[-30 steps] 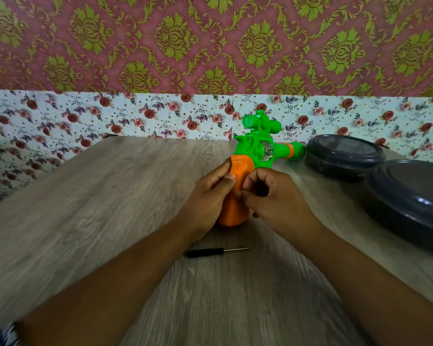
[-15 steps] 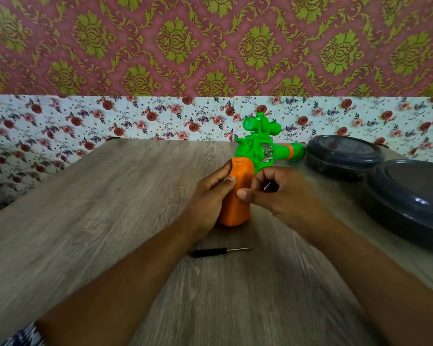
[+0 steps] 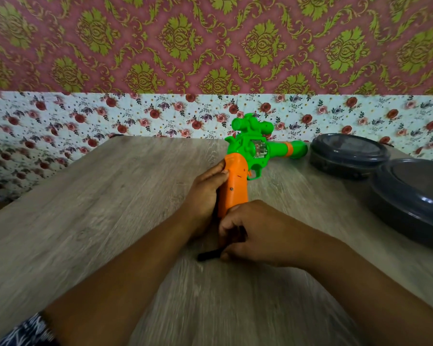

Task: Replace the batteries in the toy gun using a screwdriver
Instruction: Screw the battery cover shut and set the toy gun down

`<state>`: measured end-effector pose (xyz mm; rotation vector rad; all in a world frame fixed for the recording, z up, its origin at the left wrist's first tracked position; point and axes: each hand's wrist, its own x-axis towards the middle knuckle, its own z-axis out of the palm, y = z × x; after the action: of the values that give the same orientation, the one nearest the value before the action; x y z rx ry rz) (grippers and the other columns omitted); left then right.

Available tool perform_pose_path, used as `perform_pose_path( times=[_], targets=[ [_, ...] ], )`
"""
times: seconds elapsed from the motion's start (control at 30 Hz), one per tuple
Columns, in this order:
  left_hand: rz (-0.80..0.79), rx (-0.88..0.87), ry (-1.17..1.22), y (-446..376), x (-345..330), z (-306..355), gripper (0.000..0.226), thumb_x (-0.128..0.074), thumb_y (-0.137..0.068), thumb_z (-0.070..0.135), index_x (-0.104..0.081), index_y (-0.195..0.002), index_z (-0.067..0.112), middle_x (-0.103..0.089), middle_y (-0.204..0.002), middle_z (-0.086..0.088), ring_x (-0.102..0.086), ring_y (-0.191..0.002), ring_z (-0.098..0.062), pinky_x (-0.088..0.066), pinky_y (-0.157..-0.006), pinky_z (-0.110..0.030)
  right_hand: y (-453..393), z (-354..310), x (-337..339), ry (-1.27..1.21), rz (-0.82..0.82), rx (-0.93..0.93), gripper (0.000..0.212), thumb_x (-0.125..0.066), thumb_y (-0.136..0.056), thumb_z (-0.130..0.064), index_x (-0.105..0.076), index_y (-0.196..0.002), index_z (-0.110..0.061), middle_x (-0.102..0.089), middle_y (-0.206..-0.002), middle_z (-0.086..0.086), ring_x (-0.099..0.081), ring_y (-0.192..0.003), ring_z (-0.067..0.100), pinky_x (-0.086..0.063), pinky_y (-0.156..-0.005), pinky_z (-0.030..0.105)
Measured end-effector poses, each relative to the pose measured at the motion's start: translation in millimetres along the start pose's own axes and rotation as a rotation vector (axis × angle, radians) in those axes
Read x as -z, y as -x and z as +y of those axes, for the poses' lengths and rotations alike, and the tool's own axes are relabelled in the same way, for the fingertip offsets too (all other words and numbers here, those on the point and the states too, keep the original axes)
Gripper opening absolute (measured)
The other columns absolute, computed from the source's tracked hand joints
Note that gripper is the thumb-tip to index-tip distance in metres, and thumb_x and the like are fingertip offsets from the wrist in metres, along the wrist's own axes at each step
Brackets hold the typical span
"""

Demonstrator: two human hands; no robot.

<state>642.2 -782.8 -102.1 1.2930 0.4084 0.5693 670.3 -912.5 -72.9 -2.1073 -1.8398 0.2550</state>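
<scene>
Two hands work around a bright green plastic toy gun with an orange grip, which lies on its side near the far middle of a grey wood-grain table, its barrel pointing right toward the wall. A small screw shows on the orange grip, apparently the fastener of the battery cover, and it looks seated. The left hand grasps the grip from the left, fingers wrapped along its edge, steadying the toy. The right hand, which half a second ago was up against the grip, has dropped to the table just in front of the toy and now curls over a slim black-handled screwdriver; the handle's end pokes out left of the fingers, and the shaft is hidden under the hand, so the tool appears to be grasped rather than merely touched. The shift suggests the inspection of the grip is over and the unscrewing is about to begin; the task looks to be at an early stage, with the compartment closed and no batteries in sight. Two dark grey round lidded containers, one beside the barrel and a larger one nearer the right edge, sit well apart from the hands, before floral wallpaper.
</scene>
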Motion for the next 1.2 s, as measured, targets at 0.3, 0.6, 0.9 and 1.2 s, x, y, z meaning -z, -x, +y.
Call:
perform_pose_path(
  times=[0.3, 0.6, 0.9, 1.2],
  targets=[
    [-0.1, 0.02, 0.001, 0, 1, 0, 0.049, -0.044, -0.091, 0.019, -0.041, -0.14, 0.016, -0.05, -0.139, -0.009, -0.052, -0.122, -0.027, -0.04, -0.105, -0.048, 12, 22, 35, -0.53, 0.397, -0.183, 0.008, -0.067, -0.081, -0.011, -0.063, -0.076, -0.006, -0.059, -0.061, 0.005, -0.052, -0.054, 0.011, -0.044, -0.051, 0.022],
    [-0.213, -0.031, -0.098, 4, 6, 1, 0.068, -0.05, -0.074, 0.009, -0.04, -0.141, 0.015, -0.063, -0.116, -0.009, -0.061, -0.098, -0.021, -0.052, -0.083, -0.038, 10, 32, 33, -0.76, 0.641, -0.256, 0.009, -0.058, -0.083, 0.005, -0.059, -0.079, -0.003, -0.065, -0.066, 0.012, -0.059, -0.053, 0.013, -0.052, -0.052, 0.027],
    [-0.211, 0.0, -0.075, 6, 4, 4, 0.052, -0.04, -0.092, -0.004, -0.036, -0.142, 0.011, -0.059, -0.121, -0.008, -0.055, -0.108, -0.02, -0.04, -0.104, -0.048, 8, 30, 31, -0.826, 0.725, -0.224, 0.013, -0.051, -0.088, 0.004, -0.059, -0.082, -0.005, -0.064, -0.066, 0.01, -0.059, -0.054, 0.011, -0.052, -0.052, 0.024],
    [-0.198, 0.054, 0.08, 5, 0, 2, 0.048, -0.029, -0.097, 0.016, -0.032, -0.145, 0.017, -0.047, -0.142, -0.005, -0.05, -0.121, -0.021, -0.041, -0.1, -0.043, 2, 28, 19, -0.598, 0.755, -0.137, 0.019, -0.057, -0.086, -0.001, -0.06, -0.077, -0.018, -0.069, -0.071, 0.005, -0.068, -0.068, 0.023, -0.057, -0.067, 0.041]
  ],
)
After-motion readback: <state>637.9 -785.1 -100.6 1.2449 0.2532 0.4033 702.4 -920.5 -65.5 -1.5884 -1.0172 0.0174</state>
